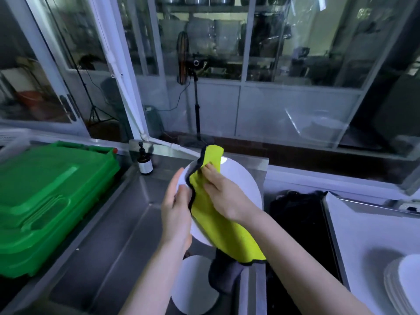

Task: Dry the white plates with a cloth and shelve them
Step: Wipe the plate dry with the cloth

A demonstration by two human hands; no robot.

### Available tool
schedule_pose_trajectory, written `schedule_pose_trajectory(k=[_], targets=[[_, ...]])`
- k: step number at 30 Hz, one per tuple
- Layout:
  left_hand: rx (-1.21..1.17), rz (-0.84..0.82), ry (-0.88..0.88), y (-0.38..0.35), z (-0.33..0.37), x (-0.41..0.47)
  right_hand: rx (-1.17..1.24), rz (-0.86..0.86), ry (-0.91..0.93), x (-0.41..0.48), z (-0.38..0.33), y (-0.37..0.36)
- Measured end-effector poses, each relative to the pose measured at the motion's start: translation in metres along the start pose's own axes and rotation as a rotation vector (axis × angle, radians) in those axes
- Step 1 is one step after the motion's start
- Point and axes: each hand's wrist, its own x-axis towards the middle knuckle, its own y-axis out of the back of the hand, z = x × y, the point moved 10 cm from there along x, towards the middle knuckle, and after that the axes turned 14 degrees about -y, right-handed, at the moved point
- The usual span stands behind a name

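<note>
A white plate (pixel 244 185) is held tilted above the steel sink (pixel 109 223). My left hand (pixel 176 208) grips its left rim. My right hand (pixel 221 189) presses a yellow cloth with a dark edge (pixel 218 226) flat against the plate's face; the cloth hangs down past the plate's lower rim. Another white plate (pixel 193 285) lies in the sink below my arms. A stack of white plates (pixel 402 285) rests on the white counter (pixel 363 228) at the lower right.
A green plastic crate (pixel 45 201) sits left of the sink. A brown pump bottle (pixel 145 161) stands at the sink's back edge. A dark bin (pixel 295 223) lies between sink and counter. Glass partitions and a standing fan (pixel 185 64) are behind.
</note>
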Motion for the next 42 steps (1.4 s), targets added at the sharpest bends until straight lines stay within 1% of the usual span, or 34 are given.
schedule_pose_trajectory(k=[2,4,6,7,8,9,11,13,16,19,21,24,26,28,31,34,36,37,38,40,42], targets=[[-0.006,0.045,-0.001,0.009,0.006,0.001,-0.014,0.050,-0.046,0.013,0.007,0.013],[-0.025,0.086,0.003,0.016,0.013,0.007,-0.122,0.107,-0.036,0.015,0.016,0.023],[-0.060,0.125,-0.005,0.021,0.021,0.014,-0.337,0.207,0.046,0.000,0.017,0.032],[-0.079,0.148,-0.010,0.023,0.024,0.018,-0.405,0.255,0.118,-0.012,0.015,0.035],[-0.096,0.167,-0.016,0.025,0.027,0.022,-0.416,0.277,0.191,-0.025,0.013,0.033],[-0.116,0.182,-0.025,0.024,0.029,0.025,-0.396,0.259,0.266,-0.040,0.009,0.027],[-0.137,0.189,-0.048,0.017,0.032,0.030,-0.373,0.160,0.407,-0.060,-0.002,0.001],[-0.119,0.154,-0.067,0.003,0.031,0.031,-0.367,0.114,0.464,-0.061,-0.016,-0.017],[-0.130,0.110,-0.044,-0.014,0.029,0.037,-0.327,0.155,0.375,-0.038,-0.028,-0.017],[-0.146,0.100,-0.070,-0.018,0.033,0.049,-0.326,0.233,0.285,-0.010,-0.031,-0.005],[-0.116,0.076,-0.098,-0.023,0.036,0.050,-0.302,0.278,0.182,0.015,-0.025,0.009],[-0.057,0.082,-0.096,-0.020,0.031,0.041,-0.387,0.332,0.017,0.049,-0.007,0.031],[-0.058,0.106,-0.074,-0.013,0.031,0.041,-0.450,0.387,-0.049,0.056,0.008,0.048],[-0.116,0.152,-0.054,-0.006,0.031,0.048,-0.495,0.418,-0.084,0.048,0.023,0.057],[-0.191,0.177,-0.040,0.002,0.034,0.055,-0.532,0.416,-0.045,0.020,0.037,0.051],[-0.197,0.198,-0.057,0.005,0.032,0.059,-0.522,0.341,0.131,-0.015,0.024,0.020],[-0.185,0.196,-0.065,-0.002,0.031,0.056,-0.495,0.286,0.277,-0.026,0.003,-0.004],[-0.170,0.182,-0.073,-0.007,0.032,0.054,-0.471,0.268,0.313,-0.025,-0.007,-0.011],[-0.149,0.158,-0.078,-0.013,0.031,0.052,-0.435,0.256,0.318,-0.020,-0.016,-0.013],[-0.135,0.110,-0.064,-0.022,0.027,0.048,-0.376,0.258,0.271,-0.002,-0.026,-0.007],[-0.114,0.091,-0.069,-0.022,0.026,0.046,-0.414,0.308,0.198,0.021,-0.026,0.006]])
